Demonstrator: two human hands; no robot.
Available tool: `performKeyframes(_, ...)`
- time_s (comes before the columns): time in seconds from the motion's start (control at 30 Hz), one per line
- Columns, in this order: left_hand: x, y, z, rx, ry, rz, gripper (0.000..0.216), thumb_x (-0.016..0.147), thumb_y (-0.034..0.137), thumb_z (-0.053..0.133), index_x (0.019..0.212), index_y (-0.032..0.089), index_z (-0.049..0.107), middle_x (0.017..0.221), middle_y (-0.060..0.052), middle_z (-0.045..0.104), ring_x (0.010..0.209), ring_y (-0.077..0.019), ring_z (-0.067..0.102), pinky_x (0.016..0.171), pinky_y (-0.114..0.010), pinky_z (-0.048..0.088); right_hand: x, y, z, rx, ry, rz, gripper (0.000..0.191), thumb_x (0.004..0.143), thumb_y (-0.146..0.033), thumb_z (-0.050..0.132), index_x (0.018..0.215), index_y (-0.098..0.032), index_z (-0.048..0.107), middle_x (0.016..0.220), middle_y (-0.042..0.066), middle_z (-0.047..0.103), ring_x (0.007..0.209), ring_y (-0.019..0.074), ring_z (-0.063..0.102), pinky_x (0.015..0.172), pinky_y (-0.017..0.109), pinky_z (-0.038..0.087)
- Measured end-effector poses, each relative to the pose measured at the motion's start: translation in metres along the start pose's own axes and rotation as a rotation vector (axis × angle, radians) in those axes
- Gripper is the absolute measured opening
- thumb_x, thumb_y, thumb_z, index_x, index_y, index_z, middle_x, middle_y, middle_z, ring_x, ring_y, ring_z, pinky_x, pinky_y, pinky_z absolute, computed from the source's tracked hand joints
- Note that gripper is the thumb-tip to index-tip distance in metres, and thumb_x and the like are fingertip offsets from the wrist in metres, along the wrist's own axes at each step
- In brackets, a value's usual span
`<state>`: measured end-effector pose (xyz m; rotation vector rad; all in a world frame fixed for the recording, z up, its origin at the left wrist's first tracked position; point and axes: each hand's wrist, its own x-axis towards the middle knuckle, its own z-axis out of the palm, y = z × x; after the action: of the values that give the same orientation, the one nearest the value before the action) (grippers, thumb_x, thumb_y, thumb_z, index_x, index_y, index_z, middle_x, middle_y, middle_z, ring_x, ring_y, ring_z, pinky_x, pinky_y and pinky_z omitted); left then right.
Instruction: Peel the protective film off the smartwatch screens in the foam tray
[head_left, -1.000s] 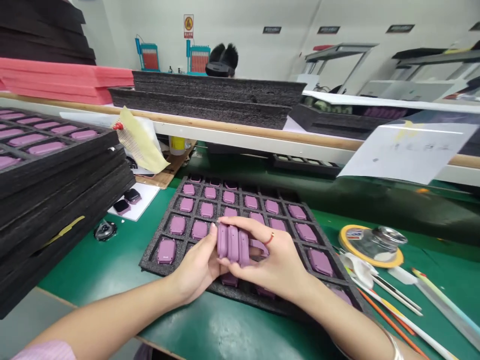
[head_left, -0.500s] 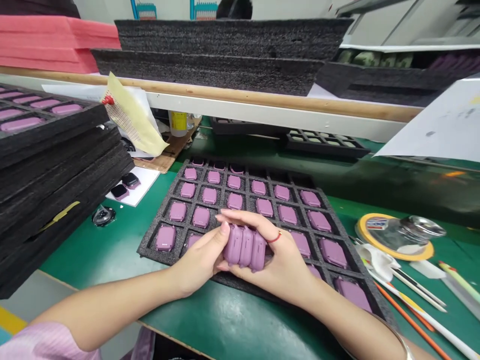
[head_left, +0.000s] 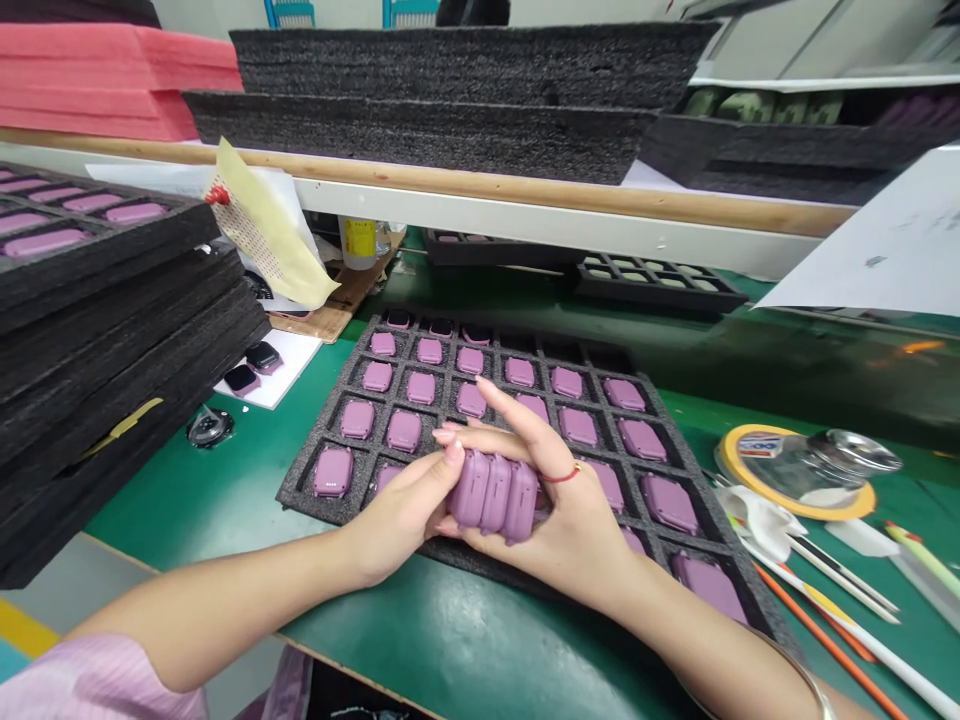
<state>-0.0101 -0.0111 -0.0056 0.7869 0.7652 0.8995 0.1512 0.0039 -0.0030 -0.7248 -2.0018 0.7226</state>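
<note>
Right hand (head_left: 577, 520) cupped around purple cases (head_left: 493, 497)

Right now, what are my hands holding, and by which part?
Three purple watch cases in a row: your left hand at its left end, your right hand around its right end.

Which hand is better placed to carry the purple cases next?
Probably the right hand: its thumb and fingers span the row of purple cases. The left hand shows its thumb at the left end, other fingers mostly hidden.

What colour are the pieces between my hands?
The pieces are purple, best seen in the head view.
</note>
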Motion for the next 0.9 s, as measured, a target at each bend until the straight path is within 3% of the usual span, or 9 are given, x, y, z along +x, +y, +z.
performKeyframes(0.17, 0.003, 0.006, -0.005, 0.106, -0.105, 0.032, 0.056, 0.078, 0.07, 0.069, 0.071, 0.015, 0.064, 0.062, -0.001, 0.054, 0.058, -0.0126, 0.048, 0.057, -0.025, 0.037, -0.001, 0.004, 0.001, -0.068, -0.023, -0.025, 0.105, 0.076, -0.018, 0.081, 0.16, -0.031, 0.019, 0.13, 0.004, 0.071, 0.119, 0.024, 0.068, 0.107, 0.042, 0.055)
performKeyframes(0.27, 0.003, 0.008, -0.007, 0.246, -0.175, 0.108, 0.046, 0.072, 0.057, 0.082, 0.067, 0.015, 0.064, 0.065, -0.002, 0.059, 0.063, -0.0135, 0.053, 0.062, -0.025, 0.043, -0.002, 0.006, 0.002, -0.125, -0.065, -0.08, 0.098, 0.084, -0.026, 0.076, 0.16, -0.033, 0.015, 0.131, 0.005, 0.07, 0.12, 0.0253, 0.067, 0.108, 0.046, 0.053)
performKeyframes(0.37, 0.001, 0.009, -0.006, 0.346, -0.093, 0.108, 0.035, 0.064, 0.04, 0.091, 0.076, 0.015, 0.069, 0.073, -0.002, 0.065, 0.07, -0.0161, 0.059, 0.065, -0.026, 0.047, -0.002, 0.005, 0.001, -0.196, -0.121, -0.176, 0.092, 0.091, -0.03, 0.07, 0.161, -0.032, 0.01, 0.139, 0.01, 0.064, 0.132, 0.028, 0.058, 0.113, 0.052, 0.048)
performKeyframes(0.47, -0.003, 0.011, -0.005, 0.458, -0.018, 0.162, 0.036, 0.064, 0.034, 0.091, 0.088, 0.015, 0.073, 0.081, -0.004, 0.07, 0.075, -0.0186, 0.064, 0.068, -0.028, 0.05, -0.003, 0.0, -0.002, -0.178, -0.123, -0.204, 0.099, 0.084, -0.049, 0.074, 0.161, -0.031, 0.013, 0.153, 0.014, 0.05, 0.141, 0.0317, 0.048, 0.118, 0.056, 0.039)
performKeyframes(0.53, -0.006, 0.012, -0.004, 0.502, -0.017, 0.253, 0.04, 0.067, 0.032, 0.09, 0.101, 0.017, 0.075, 0.097, -0.006, 0.074, 0.088, -0.0218, 0.068, 0.081, -0.031, 0.053, -0.003, -0.002, -0.004, -0.053, -0.076, -0.12, 0.093, 0.085, -0.061, 0.066, 0.159, -0.032, 0.02, 0.155, 0.012, 0.046, 0.141, 0.0304, 0.048, 0.119, 0.053, 0.04)
performKeyframes(0.63, -0.01, 0.013, -0.004, 0.572, -0.024, 0.37, 0.04, 0.071, 0.03, 0.088, 0.108, 0.021, 0.075, 0.109, -0.006, 0.075, 0.102, -0.0248, 0.069, 0.095, -0.034, 0.051, -0.003, 0.003, -0.006, 0.158, 0.065, 0.087, 0.067, 0.096, -0.064, 0.044, 0.154, -0.032, 0.035, 0.148, 0.009, 0.054, 0.137, 0.0273, 0.053, 0.116, 0.048, 0.044)
performKeyframes(0.73, -0.01, 0.013, -0.004, 0.629, -0.036, 0.463, 0.036, 0.075, 0.025, 0.085, 0.109, 0.023, 0.076, 0.112, -0.006, 0.075, 0.109, -0.0258, 0.068, 0.102, -0.037, 0.049, -0.002, 0.01, -0.007, 0.361, 0.042, 0.323, 0.071, 0.093, -0.074, 0.032, 0.15, -0.031, 0.041, 0.137, 0.01, 0.065, 0.121, 0.0278, 0.067, 0.101, 0.047, 0.057)
performKeyframes(0.8, -0.01, 0.011, -0.004, 0.652, -0.039, 0.521, 0.036, 0.075, 0.022, 0.084, 0.111, 0.025, 0.076, 0.113, -0.006, 0.075, 0.111, -0.0252, 0.067, 0.104, -0.037, 0.047, -0.001, 0.011, -0.007, 0.454, -0.079, 0.406, 0.077, 0.09, -0.078, 0.035, 0.151, -0.03, 0.038, 0.127, 0.01, 0.071, 0.112, 0.0283, 0.072, 0.094, 0.047, 0.061)
performKeyframes(0.9, -0.008, 0.009, -0.005, 0.675, -0.039, 0.592, 0.031, 0.078, 0.024, 0.083, 0.109, 0.026, 0.077, 0.11, -0.006, 0.075, 0.113, -0.0254, 0.065, 0.106, -0.038, 0.046, 0.0, 0.005, -0.004, 0.458, -0.14, 0.411, 0.086, 0.082, -0.074, 0.06, 0.151, -0.027, 0.039, 0.127, 0.011, 0.071, 0.118, 0.0303, 0.069, 0.097, 0.046, 0.059)
